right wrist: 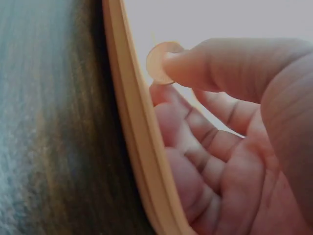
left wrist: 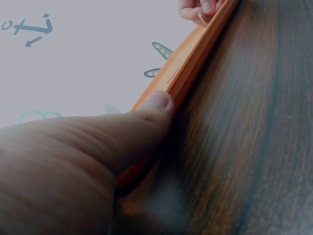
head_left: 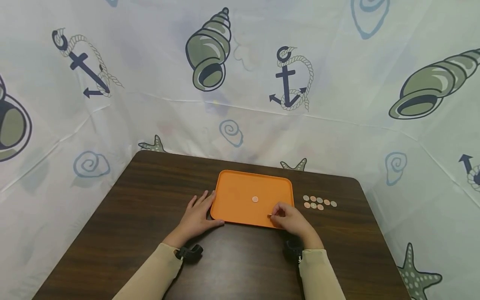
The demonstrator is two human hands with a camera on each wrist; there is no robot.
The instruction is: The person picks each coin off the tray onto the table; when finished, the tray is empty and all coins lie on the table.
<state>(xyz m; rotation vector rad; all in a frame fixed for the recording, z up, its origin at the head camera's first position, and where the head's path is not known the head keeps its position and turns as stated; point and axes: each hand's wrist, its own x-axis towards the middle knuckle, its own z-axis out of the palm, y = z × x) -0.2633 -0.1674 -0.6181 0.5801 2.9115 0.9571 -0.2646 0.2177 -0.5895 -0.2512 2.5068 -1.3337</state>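
An orange tray (head_left: 240, 183) lies on the dark wooden table, with one pale coin (head_left: 255, 199) flat near its middle. My left hand (head_left: 197, 216) rests at the tray's left end, fingers spread along the side and the thumb at the front left corner. In the left wrist view that thumb (left wrist: 151, 110) lies against the tray's rim. Over the tray's front right part, my right hand (head_left: 291, 219) pinches a coin (right wrist: 157, 63) between thumb and fingers. The right wrist view shows this coin tilted up, a copper-coloured disc, close inside the rim.
Right of the tray, several coins (head_left: 320, 200) in silver and copper tones lie on the table (head_left: 168, 179) in two rows. A white cloth (head_left: 255, 133) printed with shells and anchors hangs behind the table and at both sides.
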